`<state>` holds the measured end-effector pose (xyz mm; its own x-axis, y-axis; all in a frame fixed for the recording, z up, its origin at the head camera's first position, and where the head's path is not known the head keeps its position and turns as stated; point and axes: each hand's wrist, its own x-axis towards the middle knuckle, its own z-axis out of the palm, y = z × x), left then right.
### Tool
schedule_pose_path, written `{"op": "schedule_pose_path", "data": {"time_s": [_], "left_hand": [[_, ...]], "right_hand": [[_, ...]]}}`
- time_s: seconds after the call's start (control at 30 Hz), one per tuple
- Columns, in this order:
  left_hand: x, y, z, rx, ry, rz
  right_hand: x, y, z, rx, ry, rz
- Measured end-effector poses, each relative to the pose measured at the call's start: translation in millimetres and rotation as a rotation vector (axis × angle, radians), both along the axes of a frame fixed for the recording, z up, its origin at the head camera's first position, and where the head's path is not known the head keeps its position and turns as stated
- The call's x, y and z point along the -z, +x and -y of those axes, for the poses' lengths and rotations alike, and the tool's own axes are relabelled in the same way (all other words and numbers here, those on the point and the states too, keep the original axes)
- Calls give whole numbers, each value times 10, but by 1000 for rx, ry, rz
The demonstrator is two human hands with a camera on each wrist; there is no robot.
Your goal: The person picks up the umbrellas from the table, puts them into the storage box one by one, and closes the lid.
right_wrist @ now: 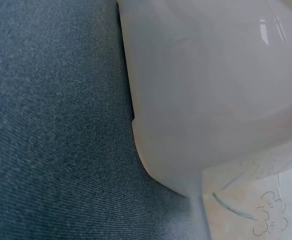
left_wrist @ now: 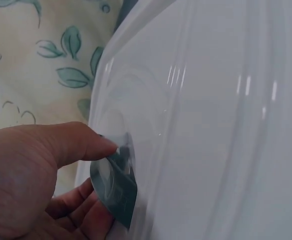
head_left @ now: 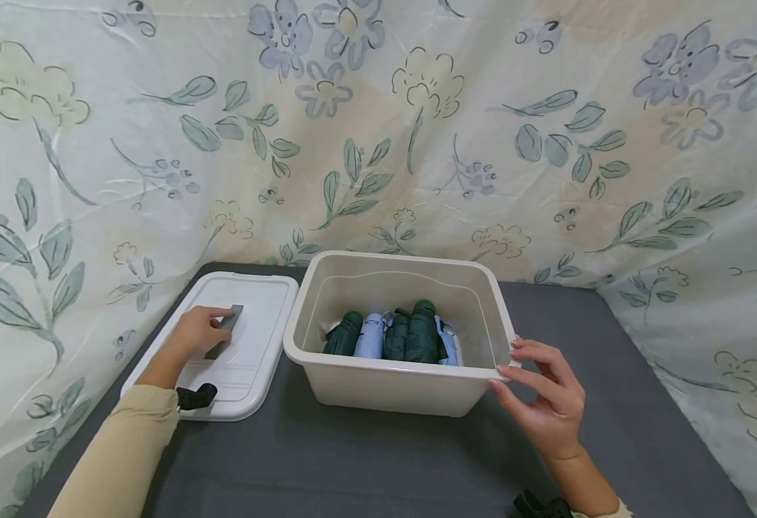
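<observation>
An off-white plastic storage box (head_left: 391,388) stands uncovered on the dark table, with several rolled bundles inside, some dark green (head_left: 422,334) and some light blue (head_left: 370,337); they look like folded umbrellas. To its left lies a white lid (head_left: 258,324) with a grey handle (head_left: 231,320). My left hand (head_left: 197,332) pinches that handle; in the left wrist view the thumb is on top and the fingers curl beneath the grey-green piece (left_wrist: 118,192). My right hand (head_left: 550,396) grips the box's rim at the near right corner with its fingertips. The right wrist view shows only the box's outer wall (right_wrist: 200,90).
Dark grey cloth (head_left: 365,467) covers the table. A floral curtain (head_left: 365,144) hangs behind and along both sides. The lid lies close against the left side of the box. Black straps (head_left: 197,397) sit on both wrists.
</observation>
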<state>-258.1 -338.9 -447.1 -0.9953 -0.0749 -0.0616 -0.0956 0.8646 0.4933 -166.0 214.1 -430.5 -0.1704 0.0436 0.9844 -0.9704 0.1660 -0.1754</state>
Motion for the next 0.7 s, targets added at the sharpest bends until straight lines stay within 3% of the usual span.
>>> {"op": "schedule_pose_path", "data": {"time_s": [0.23,0.7], "left_hand": [[-38,10,8,30,27,64],[-57,37,0,87,33,83]], "right_hand": [[17,-14,-10,-6,0,-4],[-58,64,28,-15,13,-2]]}}
